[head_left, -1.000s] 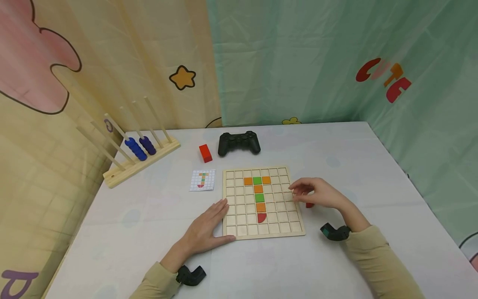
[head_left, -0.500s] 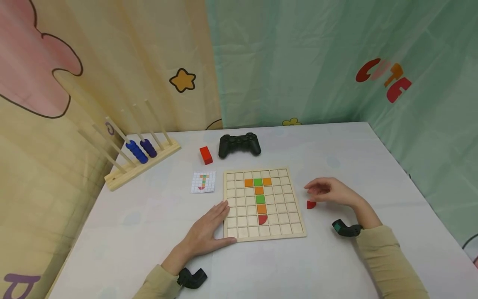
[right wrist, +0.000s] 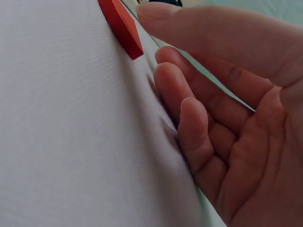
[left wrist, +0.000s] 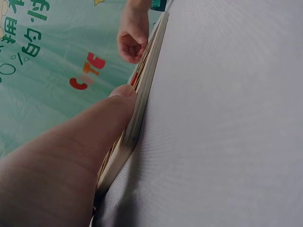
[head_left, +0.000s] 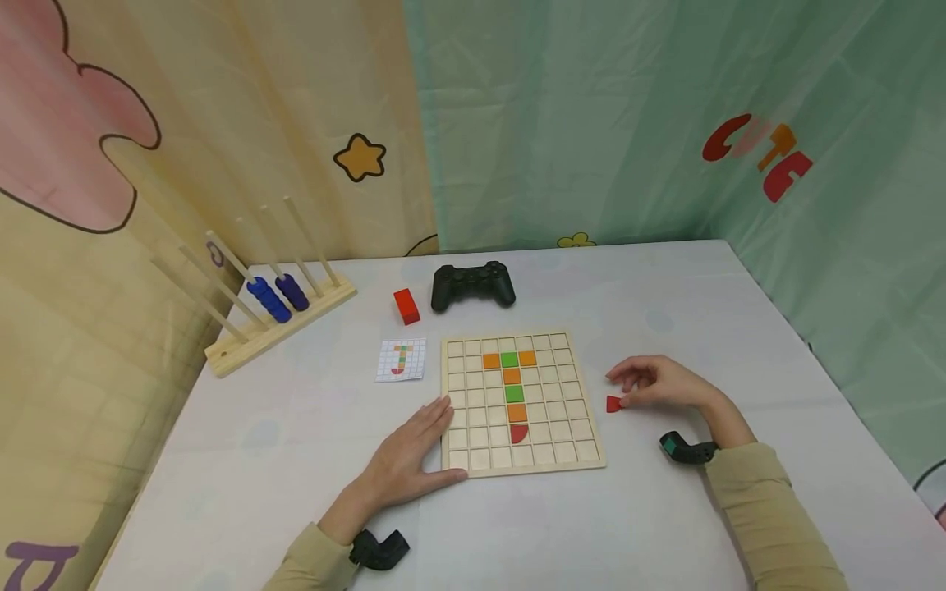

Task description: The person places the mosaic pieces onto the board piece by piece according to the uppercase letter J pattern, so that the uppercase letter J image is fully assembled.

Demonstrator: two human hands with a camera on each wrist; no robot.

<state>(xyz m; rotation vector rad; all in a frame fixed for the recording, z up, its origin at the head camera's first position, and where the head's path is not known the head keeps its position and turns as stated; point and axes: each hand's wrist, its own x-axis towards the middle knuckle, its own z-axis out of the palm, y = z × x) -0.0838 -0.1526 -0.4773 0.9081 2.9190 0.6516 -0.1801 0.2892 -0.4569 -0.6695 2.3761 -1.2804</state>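
My left hand [head_left: 406, 451] rests at the left edge of a wooden grid board [head_left: 576, 431], its thumb [left wrist: 124, 94] on the near rim. A column of orange and green square tiles runs down the board below a short row. At the column's foot sits a red quarter-round tile [head_left: 520, 432]. Right of the board, another red piece [head_left: 614, 404] lies on the table. My right hand [head_left: 661, 384] is beside it, fingers loosely bent, with the thumb tip by the piece. In the right wrist view, the red piece [right wrist: 124, 29] lies just beyond the fingertips, not gripped.
A card with a printed pattern [head_left: 401, 359] lies left of the board. Behind are a red block [head_left: 406, 306] and a black game controller [head_left: 473, 286]. A wooden peg stand [head_left: 296, 327] with blue and purple beads stands at the back left.
My right hand has moved right, away from the board's right edge, and its thumb has lowered beside the loose red piece. My left hand stays at the board.
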